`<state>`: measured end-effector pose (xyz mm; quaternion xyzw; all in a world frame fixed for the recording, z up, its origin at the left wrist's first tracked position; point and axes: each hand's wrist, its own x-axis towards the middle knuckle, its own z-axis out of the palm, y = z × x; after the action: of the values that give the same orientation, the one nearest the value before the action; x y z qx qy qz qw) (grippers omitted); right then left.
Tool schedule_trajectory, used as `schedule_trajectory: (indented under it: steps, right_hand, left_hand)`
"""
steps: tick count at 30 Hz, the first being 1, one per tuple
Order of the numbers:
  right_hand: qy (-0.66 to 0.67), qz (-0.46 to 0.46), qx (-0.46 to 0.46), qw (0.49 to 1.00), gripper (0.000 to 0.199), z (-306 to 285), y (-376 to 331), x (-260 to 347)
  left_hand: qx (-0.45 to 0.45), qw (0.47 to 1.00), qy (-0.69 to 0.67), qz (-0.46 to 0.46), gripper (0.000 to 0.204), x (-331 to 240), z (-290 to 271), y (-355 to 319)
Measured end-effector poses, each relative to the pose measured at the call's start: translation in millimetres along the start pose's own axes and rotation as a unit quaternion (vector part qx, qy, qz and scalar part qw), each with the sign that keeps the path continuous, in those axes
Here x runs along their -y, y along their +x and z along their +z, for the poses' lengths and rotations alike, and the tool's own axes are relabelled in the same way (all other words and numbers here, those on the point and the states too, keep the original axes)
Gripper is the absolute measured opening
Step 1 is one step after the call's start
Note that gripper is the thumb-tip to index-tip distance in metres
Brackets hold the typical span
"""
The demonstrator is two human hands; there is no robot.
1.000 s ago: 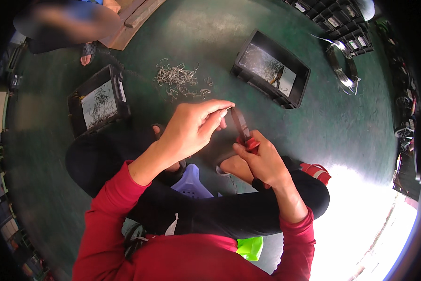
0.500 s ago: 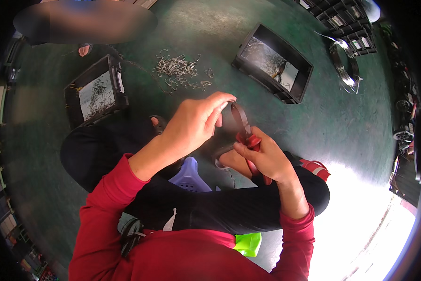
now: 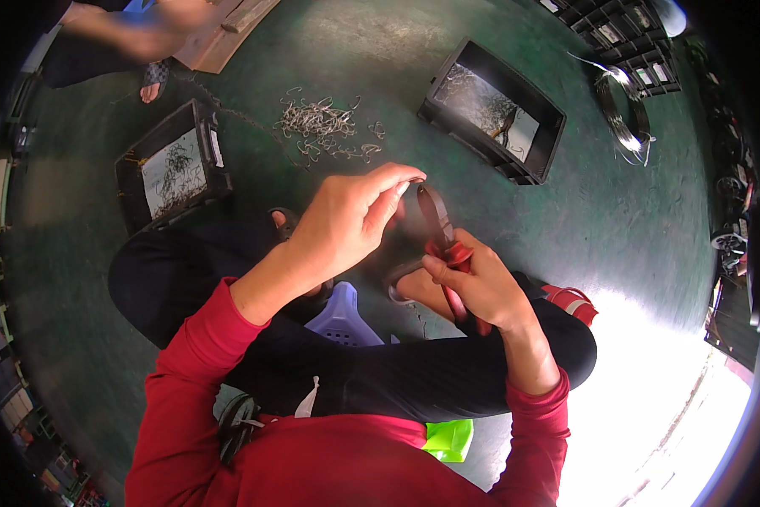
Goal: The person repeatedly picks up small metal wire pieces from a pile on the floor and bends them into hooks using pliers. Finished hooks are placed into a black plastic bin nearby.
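The right hand [image 3: 479, 287] is wrapped tight around the red handles of a pair of pliers [image 3: 441, 237], whose dark metal head points up and away. The left hand [image 3: 346, 224] pinches its fingertips narrow at the pliers' tip; what it grips there is too small to tell. Beyond the left hand, a loose pile of bent wire hooks [image 3: 321, 127] lies on the green floor. Further left sits a black rectangular crate [image 3: 170, 169] with thin wire pieces inside. Up and right of the right hand is a second black crate [image 3: 494, 110], also holding wire bits. Far right, a shiny wire coil [image 3: 623, 106].
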<state>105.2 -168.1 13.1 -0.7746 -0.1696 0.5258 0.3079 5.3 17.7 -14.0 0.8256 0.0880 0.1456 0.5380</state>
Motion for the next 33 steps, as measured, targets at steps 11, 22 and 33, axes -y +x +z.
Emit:
schedule_trajectory:
  steps: [11,22,33]
  right_hand:
    - [-0.153,-0.070,-0.105,0.980,0.027,2.6,-9.2,11.6]
    - [-0.249,-0.072,-0.205,0.944,0.054,3.1,-3.1,11.4]
    - [-0.374,-0.165,-0.313,0.857,0.050,11.5,6.3,-3.7]
  left_hand:
    - [0.111,0.947,-0.201,-0.226,0.027,-13.0,-17.4,-0.8]
    - [0.086,0.933,-0.242,-0.252,0.027,-8.6,-7.1,-5.3]
    - [0.084,0.927,-0.240,-0.277,0.028,-4.9,-6.3,-5.5]
